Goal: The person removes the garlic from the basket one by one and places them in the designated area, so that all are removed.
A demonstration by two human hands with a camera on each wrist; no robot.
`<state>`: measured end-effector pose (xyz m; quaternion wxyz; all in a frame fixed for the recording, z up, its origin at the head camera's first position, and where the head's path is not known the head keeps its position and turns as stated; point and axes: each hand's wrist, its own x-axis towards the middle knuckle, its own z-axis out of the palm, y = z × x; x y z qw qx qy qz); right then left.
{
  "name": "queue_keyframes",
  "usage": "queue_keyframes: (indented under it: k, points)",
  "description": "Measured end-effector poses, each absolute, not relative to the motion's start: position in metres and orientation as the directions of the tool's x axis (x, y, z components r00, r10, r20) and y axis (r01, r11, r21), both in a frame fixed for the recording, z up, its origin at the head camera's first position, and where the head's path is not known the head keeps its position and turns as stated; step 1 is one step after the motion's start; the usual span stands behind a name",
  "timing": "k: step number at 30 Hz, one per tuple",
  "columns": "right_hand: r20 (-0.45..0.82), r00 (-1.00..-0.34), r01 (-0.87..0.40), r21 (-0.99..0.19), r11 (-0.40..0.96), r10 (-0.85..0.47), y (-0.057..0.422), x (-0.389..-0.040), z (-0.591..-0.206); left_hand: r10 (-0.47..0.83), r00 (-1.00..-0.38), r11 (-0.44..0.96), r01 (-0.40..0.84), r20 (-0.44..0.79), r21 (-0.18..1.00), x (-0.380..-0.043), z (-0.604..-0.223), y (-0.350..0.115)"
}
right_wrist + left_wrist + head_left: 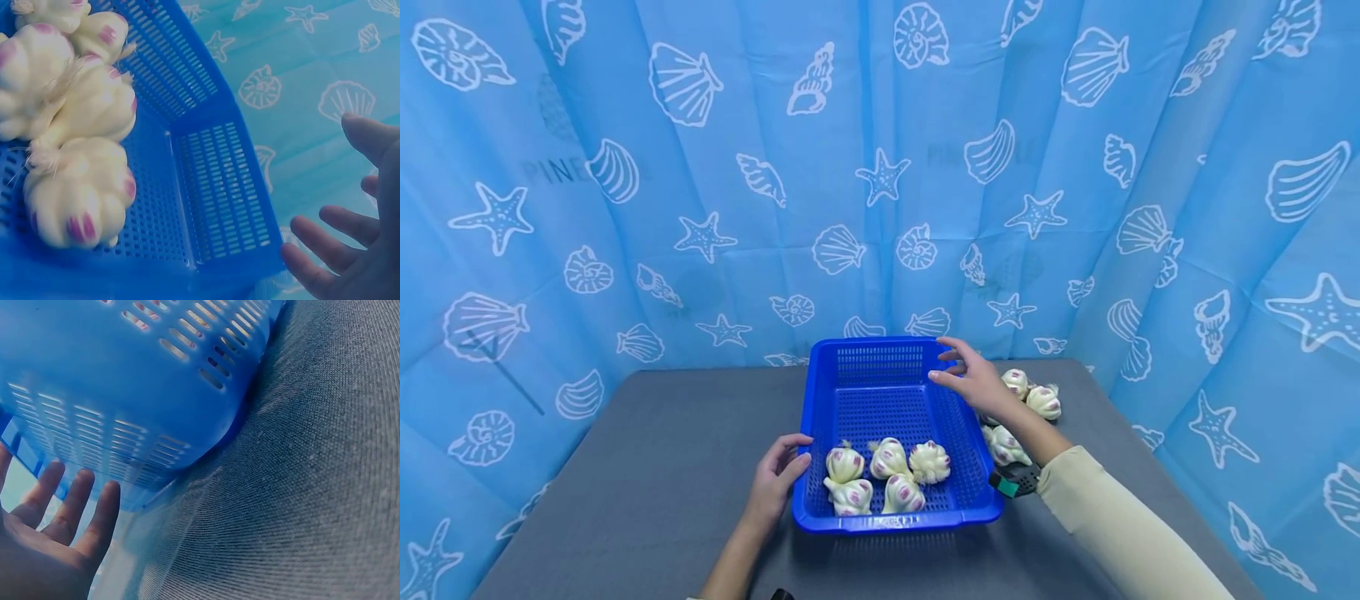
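Observation:
Several garlic bulbs (890, 457), pale with purple patches, lie at the near end of a blue perforated basket (897, 524). My left hand (772, 479) is at the basket's left rim, with thumb and forefinger tips right at the edge. In the left wrist view, three of its fingers (74, 494) extend apart beside the outer wall. Over the far right part of the rim is my right hand (973, 382), thumb and fingers spread with nothing between them. The right wrist view shows those fingers (337, 244) near a basket corner, away from the bulbs there.
More garlic bulbs (1043, 402) lie on the grey tabletop (700, 467) to the right of the basket, partly hidden by my right forearm. A blue curtain (880, 167) with white shell and starfish prints hangs behind the table and along its sides.

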<state>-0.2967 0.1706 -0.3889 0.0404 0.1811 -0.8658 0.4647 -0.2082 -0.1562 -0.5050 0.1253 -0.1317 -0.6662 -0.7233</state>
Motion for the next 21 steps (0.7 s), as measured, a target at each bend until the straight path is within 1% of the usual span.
queue_keyframes:
  k: [4, 8, 11, 16, 21]
  points:
    - [0.169, -0.92, -0.335, -0.806, 0.488, -0.353, 0.16, -0.302, -0.389, -0.003, -0.936, -0.076, 0.351, 0.352, 0.933, -0.208, -0.506, -0.157]
    - [0.105, -0.895, -0.332, -0.805, 0.492, -0.433, 0.149, -0.308, -0.391, 0.004, -0.937, -0.077, 0.348, 0.349, 0.934, -0.208, -0.506, -0.157]
    - [0.059, -0.869, -0.336, -0.798, 0.499, -0.491, 0.139, -0.313, -0.395, 0.003, -0.936, -0.083, 0.35, 0.352, 0.933, -0.208, -0.505, -0.157]
    - [-0.048, -0.823, -0.307, -0.801, 0.514, -0.567, 0.124, -0.317, -0.399, -0.001, -0.938, -0.084, 0.345, 0.346, 0.935, -0.207, -0.505, -0.157]
    - [-0.149, -0.755, -0.293, -0.795, 0.531, -0.639, 0.112, -0.319, -0.404, 0.009, -0.94, -0.093, 0.338, 0.34, 0.937, -0.208, -0.504, -0.157]
